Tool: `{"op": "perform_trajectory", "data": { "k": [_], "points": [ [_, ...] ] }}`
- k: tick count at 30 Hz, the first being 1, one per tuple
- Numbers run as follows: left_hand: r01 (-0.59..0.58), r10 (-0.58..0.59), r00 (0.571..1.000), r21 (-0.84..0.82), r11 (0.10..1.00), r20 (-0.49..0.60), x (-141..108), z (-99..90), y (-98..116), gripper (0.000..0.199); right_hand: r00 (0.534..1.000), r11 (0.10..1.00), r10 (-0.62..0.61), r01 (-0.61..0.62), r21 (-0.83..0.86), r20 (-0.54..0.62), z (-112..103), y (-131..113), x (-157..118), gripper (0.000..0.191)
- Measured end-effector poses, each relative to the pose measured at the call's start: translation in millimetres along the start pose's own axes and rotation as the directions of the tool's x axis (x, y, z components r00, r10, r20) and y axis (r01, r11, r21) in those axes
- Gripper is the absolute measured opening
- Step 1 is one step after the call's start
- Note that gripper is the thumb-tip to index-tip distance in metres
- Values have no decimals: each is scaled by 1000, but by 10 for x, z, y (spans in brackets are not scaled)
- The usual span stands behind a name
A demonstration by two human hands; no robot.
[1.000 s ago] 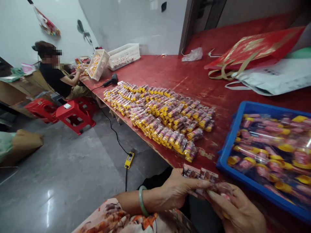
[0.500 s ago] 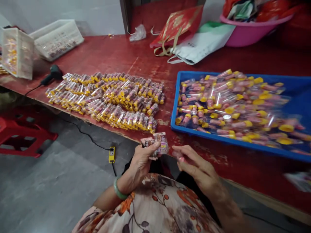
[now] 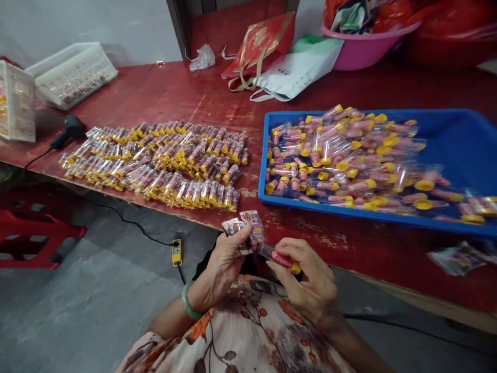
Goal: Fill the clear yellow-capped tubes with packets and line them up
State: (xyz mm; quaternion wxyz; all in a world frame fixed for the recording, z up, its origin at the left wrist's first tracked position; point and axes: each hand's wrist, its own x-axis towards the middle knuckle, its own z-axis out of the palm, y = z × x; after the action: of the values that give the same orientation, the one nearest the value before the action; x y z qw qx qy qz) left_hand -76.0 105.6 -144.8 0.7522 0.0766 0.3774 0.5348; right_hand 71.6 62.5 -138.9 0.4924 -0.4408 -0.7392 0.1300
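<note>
My left hand, with a green bangle at the wrist, pinches a few flat printed plastic sleeves between thumb and fingers. In my right hand is a clear tube with pink contents and a yellow cap. Its clear end points left and meets the lower edge of the sleeves; whether it is inside one I cannot tell. Many similar bare tubes lie loose in the blue tray. To the left, tubes in printed wrapping lie in rows along the red table.
A hair-dryer-shaped black tool lies left of the rows, its cord hanging off the edge. White baskets, bags and a pink basin stand behind. More sleeves lie at right. Below are a red stool and a yellow socket.
The tube in my right hand, blurred and mostly hidden before, now shows plainly and has come up against the sleeves. The view has shifted to the right.
</note>
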Motion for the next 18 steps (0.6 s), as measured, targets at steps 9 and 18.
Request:
{"op": "perform_trajectory", "data": {
  "k": [9, 18],
  "points": [
    [49, -49, 997, 8, 999, 51, 2, -85, -34, 37, 980, 963, -193, 181, -198, -41, 107, 47, 30, 29],
    [-73, 73, 997, 67, 995, 5, 30, -143, -81, 37, 926, 811, -374, 348, -471, 41, 212, 88, -30, 27]
  ]
}}
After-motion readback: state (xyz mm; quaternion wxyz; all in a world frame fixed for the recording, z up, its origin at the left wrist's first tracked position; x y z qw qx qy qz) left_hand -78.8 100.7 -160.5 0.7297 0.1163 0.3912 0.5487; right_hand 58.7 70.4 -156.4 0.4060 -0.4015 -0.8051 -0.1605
